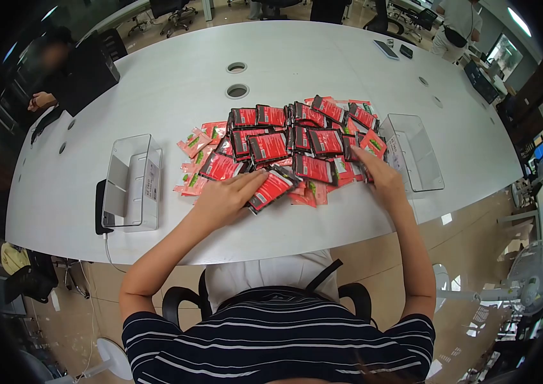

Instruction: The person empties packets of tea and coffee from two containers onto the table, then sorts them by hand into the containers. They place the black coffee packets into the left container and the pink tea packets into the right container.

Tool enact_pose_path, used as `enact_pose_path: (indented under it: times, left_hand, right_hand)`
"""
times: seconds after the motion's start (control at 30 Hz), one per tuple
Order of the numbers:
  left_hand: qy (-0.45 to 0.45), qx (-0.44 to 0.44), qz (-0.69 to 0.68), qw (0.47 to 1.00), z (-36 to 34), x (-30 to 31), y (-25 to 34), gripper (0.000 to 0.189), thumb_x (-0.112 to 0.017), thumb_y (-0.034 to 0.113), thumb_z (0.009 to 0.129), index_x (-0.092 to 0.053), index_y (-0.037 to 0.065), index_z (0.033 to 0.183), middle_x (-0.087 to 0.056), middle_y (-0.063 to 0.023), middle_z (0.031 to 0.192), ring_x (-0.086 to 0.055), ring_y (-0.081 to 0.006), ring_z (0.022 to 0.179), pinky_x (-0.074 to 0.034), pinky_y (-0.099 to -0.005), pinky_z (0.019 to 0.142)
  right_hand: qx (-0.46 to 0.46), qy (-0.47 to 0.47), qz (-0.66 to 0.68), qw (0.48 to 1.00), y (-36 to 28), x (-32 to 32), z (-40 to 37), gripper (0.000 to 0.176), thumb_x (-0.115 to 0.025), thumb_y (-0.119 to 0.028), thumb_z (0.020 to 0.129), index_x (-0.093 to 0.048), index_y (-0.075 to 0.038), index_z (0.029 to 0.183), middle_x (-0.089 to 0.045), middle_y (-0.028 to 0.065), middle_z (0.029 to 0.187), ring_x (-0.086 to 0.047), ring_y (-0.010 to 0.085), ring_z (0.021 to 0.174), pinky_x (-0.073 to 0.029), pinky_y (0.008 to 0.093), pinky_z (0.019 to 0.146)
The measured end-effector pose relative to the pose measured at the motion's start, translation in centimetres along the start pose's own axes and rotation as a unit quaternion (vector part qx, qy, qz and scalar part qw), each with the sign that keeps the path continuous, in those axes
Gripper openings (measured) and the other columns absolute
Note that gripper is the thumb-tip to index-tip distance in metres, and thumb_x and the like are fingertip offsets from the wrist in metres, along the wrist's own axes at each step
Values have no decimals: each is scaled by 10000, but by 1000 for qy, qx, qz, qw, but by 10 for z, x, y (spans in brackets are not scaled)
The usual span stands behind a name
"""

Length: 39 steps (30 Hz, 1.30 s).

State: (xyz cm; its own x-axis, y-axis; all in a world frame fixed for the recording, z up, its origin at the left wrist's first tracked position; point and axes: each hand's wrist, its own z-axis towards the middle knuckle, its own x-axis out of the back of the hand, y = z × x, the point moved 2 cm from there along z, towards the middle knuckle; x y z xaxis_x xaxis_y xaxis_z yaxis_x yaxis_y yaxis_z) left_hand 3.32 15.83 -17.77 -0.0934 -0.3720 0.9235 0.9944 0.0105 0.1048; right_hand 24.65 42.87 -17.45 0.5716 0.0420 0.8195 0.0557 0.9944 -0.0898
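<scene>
A heap of red-and-black packets [268, 146] lies in front of me, over smaller pink-red sachets [194, 142] with green marks. My left hand [225, 200] rests at the near left side of the heap. Its fingers are stretched out against a tilted red-and-black packet [274, 189], and its thumb is hard to see. At the right side of the heap is my right hand [383, 179], fingers extended and apart, touching dark-edged packets there. A pink-red sachet [372, 143] sits just beyond its fingertips. Neither hand visibly lifts a packet.
Clear plastic boxes stand on both sides: a left box [151, 211] and a right box [435, 168]. Behind the left one is a black device [100, 205] with a white cable. Phones [387, 49] lie on the far right of the white table [169, 83]. Other people are farther off.
</scene>
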Motion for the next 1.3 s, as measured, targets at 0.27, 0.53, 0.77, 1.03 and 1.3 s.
enact_pose_path:
  times: [0.27, 0.53, 0.77, 1.03, 1.3]
  left_hand:
    - [115, 78, 32, 990, -9, 39, -23, 679, -713, 46, 667, -554, 179, 1314, -692, -28, 1103, -690, -209, 790, -531, -312, 570]
    - [146, 133, 131, 971, -31, 34, -52, 676, -653, -27, 681, -553, 169, 1320, -648, -28, 1211, -683, -224, 899, -556, -320, 633]
    - [80, 247, 96, 961, -37, -4, -76, 577, -526, -44, 769, -554, 146, 1313, -614, -37, 1273, -654, -256, 1025, -557, -365, 784]
    - [78, 261, -116, 955, -46, -6, -92, 742, -505, -102, 707, -446, 128, 1409, -401, -152, 1465, -365, -347, 1355, -323, -440, 1107]
    - [68, 161, -227, 958, -23, 25, -73, 758, -697, 158, 734, -412, 126, 1436, -339, -158, 1504, -256, -347, 1425, -249, -452, 1148]
  right_hand:
    - [5, 60, -85, 995, 32, -6, 52, 554, -567, 20, 802, -505, -82, 1343, -615, 123, 1228, -619, 288, 1068, -528, 371, 836]
    - [-169, -119, 49, 977, 67, -57, 54, 575, -580, -387, 909, -464, -72, 1376, -542, 174, 1333, -541, 341, 1186, -444, 417, 972]
    - [-114, -95, 80, 986, 28, -38, 43, 738, -592, -509, 882, -374, -97, 1454, -376, 173, 1488, -294, 351, 1405, -175, 540, 1146]
    - [2, -213, 37, 976, -51, -35, 39, 1019, -750, -542, 694, -257, -194, 1516, -161, 175, 1576, -181, 426, 1430, -204, 620, 1108]
    - [-45, -234, 35, 971, -25, -67, 71, 1045, -763, -399, 618, -256, -192, 1507, -267, 239, 1513, -368, 419, 1337, -394, 507, 1039]
